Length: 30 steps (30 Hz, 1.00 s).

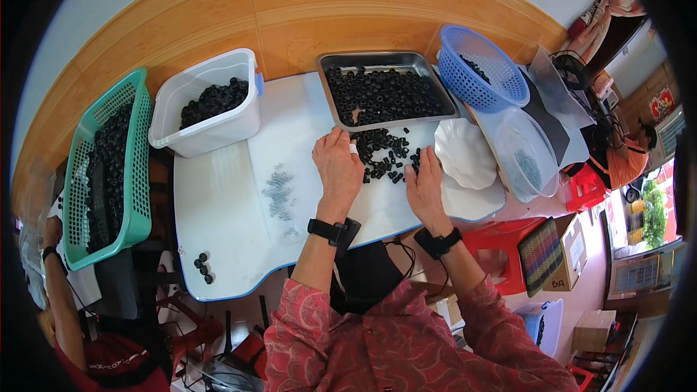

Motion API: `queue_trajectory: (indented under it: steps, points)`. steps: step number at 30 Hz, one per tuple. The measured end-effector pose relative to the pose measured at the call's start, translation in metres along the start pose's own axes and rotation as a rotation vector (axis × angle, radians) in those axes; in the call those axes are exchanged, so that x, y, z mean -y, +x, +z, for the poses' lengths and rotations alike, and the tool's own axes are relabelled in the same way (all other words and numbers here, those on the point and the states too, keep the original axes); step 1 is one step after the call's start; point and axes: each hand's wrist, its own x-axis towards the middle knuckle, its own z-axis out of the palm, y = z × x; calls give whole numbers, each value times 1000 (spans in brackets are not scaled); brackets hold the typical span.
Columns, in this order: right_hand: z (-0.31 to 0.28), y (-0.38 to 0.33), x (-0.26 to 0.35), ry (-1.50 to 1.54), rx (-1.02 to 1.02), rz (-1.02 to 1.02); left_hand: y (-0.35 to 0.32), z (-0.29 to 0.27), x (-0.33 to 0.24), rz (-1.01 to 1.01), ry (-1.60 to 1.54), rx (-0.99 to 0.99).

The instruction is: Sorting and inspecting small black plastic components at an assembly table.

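A pile of small black cylindrical parts [377,152] lies on the white tabletop between my two hands. My left hand [339,170] is at the pile's left side, its fingertips beside the near rim of a metal tray [444,114]. White wrapping shows on one of its fingers, and the fingers look loosely bent. Flat on edge at the pile's right side, my right hand [426,187] has its fingers stretched out, touching or close to the nearest black parts. Neither hand visibly holds anything. Many more black parts [388,94] fill the tray.
Small clear or silvery pieces [277,192] lie scattered left of my hands. A scalloped white dish [465,152] stands at right, near a blue basket [486,91] and a clear tub [528,170]. Leftward are a white bin [207,134] and a green basket [134,210], beside another person's arm [65,297].
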Motion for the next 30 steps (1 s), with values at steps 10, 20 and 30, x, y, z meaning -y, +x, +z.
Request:
queue_trajectory:
  steps: [10, 20, 30]
  points:
    - [-3, 14, 48, 295, 243, -197, 3, -3, 1, 27, -104, -98]
    - [22, 69, 2, 47, 202, -3, 9, -11, -8, 26, -146, -96]
    - [41, 81, 5, -23, 299, -157, 16, -16, -14, 4, -182, -54]
